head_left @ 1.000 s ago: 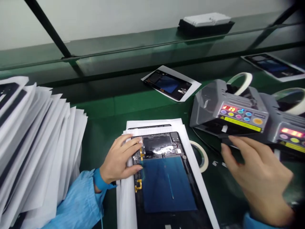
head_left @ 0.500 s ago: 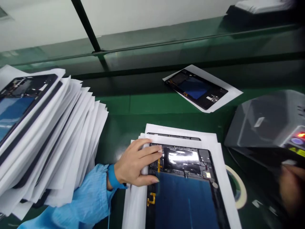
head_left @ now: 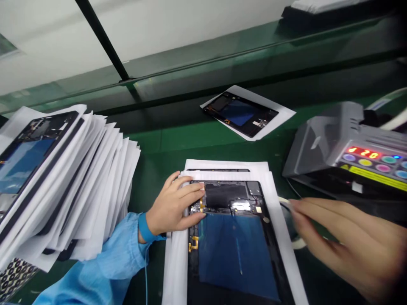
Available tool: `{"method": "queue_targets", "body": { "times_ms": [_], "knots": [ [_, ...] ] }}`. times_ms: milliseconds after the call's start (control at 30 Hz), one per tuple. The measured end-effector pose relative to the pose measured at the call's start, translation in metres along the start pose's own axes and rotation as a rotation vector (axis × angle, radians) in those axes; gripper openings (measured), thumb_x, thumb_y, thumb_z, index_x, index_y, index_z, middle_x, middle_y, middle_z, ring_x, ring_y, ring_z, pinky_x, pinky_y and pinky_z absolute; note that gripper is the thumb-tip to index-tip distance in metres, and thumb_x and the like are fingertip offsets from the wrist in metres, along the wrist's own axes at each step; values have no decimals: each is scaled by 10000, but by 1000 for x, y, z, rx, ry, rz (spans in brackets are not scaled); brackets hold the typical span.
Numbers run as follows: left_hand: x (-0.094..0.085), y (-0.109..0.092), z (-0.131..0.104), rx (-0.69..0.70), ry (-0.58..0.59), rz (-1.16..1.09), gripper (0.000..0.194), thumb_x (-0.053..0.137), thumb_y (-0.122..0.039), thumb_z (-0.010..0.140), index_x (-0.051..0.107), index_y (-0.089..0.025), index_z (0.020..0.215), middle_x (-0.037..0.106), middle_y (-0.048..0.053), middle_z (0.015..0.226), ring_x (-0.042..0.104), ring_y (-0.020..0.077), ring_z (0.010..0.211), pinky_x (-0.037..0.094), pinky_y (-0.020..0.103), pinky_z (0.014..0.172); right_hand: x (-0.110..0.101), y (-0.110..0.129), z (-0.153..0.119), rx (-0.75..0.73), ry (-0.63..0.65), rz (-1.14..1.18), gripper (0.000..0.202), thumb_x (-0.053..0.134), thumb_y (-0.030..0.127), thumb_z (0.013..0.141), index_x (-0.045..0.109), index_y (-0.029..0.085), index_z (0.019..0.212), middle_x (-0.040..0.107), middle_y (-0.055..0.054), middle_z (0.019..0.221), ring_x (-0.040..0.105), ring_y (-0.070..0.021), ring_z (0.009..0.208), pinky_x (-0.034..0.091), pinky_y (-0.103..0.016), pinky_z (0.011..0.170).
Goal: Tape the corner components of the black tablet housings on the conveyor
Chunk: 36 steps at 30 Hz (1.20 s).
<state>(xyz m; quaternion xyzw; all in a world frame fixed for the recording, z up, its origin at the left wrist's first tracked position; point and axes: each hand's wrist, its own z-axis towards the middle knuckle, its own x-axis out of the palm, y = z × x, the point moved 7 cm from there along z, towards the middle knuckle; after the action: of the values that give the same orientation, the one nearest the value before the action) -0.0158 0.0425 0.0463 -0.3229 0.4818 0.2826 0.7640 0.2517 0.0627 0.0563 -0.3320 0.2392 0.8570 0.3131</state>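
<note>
An opened tablet (head_left: pixel 237 254), with its inner parts and a blue film area showing, lies on white sheets (head_left: pixel 284 250) stacked in front of me. My left hand (head_left: pixel 173 205) rests on its upper left corner, fingers stretched out over the edge and the thumb apart. Small orange flex cables (head_left: pixel 193 245) run along that side. Over the right edge of the stack hovers my right hand (head_left: pixel 346 241), blurred, with thumb and fingertips pinched together. Whatever is between them is too small to make out. Behind its fingertips a roll of tape (head_left: pixel 299 243) is partly hidden.
A tall leaning stack of tablets and white sheets (head_left: pixel 92 190) stands at left. Another opened tablet (head_left: pixel 241 111) lies on paper at the back. At right sits a grey machine (head_left: pixel 330 135) with red digits, coloured buttons and a small white piece (head_left: pixel 357 187) at its front.
My right hand has come left from beside the grey machine to the right edge of the sheets. My left hand stays on the tablet's corner. The whole view has shifted a little.
</note>
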Motion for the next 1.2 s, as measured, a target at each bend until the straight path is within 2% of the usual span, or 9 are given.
{"method": "queue_targets", "body": {
  "times_ms": [67, 167, 267, 400, 467, 633, 767, 933, 1200],
  "knots": [
    [-6, -11, 13, -35, 67, 114, 261, 558, -367, 983, 684, -161, 1085, 725, 88, 1142, 583, 312, 1180, 320, 601, 1147, 7, 10, 12, -76, -17, 74, 115, 687, 173, 891, 681, 228, 993, 737, 13, 886, 683, -101, 741, 494, -218, 634],
    [-7, -31, 34, -35, 125, 163, 249, 551, -359, 995, 679, -144, 994, 710, 90, 1031, 629, 276, 1027, 480, 491, 971, 15, 10, 20, -78, -79, 206, 67, 616, 129, 933, 646, 187, 950, 716, -1, 820, 682, -101, 716, 509, -207, 615],
    [6, -46, 56, -48, 165, 123, 324, 518, -433, 1016, 654, -145, 955, 670, 74, 945, 632, 221, 853, 516, 366, 746, 22, 3, 16, -58, -58, 208, 60, 604, 145, 946, 651, 174, 971, 720, -26, 847, 688, -120, 728, 518, -224, 616],
    [31, -57, 80, -68, 231, 112, 339, 571, -464, 985, 616, -145, 882, 626, 55, 868, 619, 211, 788, 513, 338, 688, 26, -2, 9, -82, 6, 190, 91, 571, 190, 977, 657, 176, 1003, 730, -30, 894, 693, -127, 764, 520, -236, 667],
    [38, -61, 87, -67, 238, 116, 316, 582, -446, 971, 610, -150, 862, 616, 51, 848, 610, 209, 770, 504, 330, 663, 26, -1, 7, -109, 26, 187, 112, 552, 210, 992, 654, 179, 1028, 732, -29, 912, 693, -129, 783, 520, -239, 695],
    [33, -68, 90, -27, 133, 112, 239, 522, -330, 972, 613, -163, 829, 606, 31, 818, 572, 179, 711, 441, 316, 593, 23, 3, 8, -159, 58, 177, 154, 538, 250, 1002, 664, 181, 1056, 733, -44, 971, 683, -140, 820, 512, -254, 703],
    [28, -73, 89, 48, 43, 91, 257, 476, -280, 1016, 637, -158, 856, 610, 30, 848, 550, 178, 739, 445, 331, 637, 24, 8, 8, -195, 93, 165, 173, 542, 247, 998, 681, 161, 1053, 724, -44, 959, 654, -128, 781, 492, -260, 683],
    [33, -73, 88, 43, 44, 83, 254, 495, -229, 1020, 649, -158, 831, 598, 27, 828, 525, 176, 741, 436, 328, 657, 26, 9, 9, -208, 119, 153, 172, 548, 258, 996, 682, 162, 1046, 707, -43, 944, 639, -127, 782, 488, -265, 685],
    [36, -71, 84, 27, 18, 41, 298, 483, -239, 1035, 642, -154, 798, 604, 21, 793, 518, 169, 722, 423, 326, 654, 32, 11, 8, -188, 207, 160, 193, 529, 251, 1006, 678, 150, 1074, 683, -46, 950, 618, -147, 818, 475, -292, 695]
  ]
}}
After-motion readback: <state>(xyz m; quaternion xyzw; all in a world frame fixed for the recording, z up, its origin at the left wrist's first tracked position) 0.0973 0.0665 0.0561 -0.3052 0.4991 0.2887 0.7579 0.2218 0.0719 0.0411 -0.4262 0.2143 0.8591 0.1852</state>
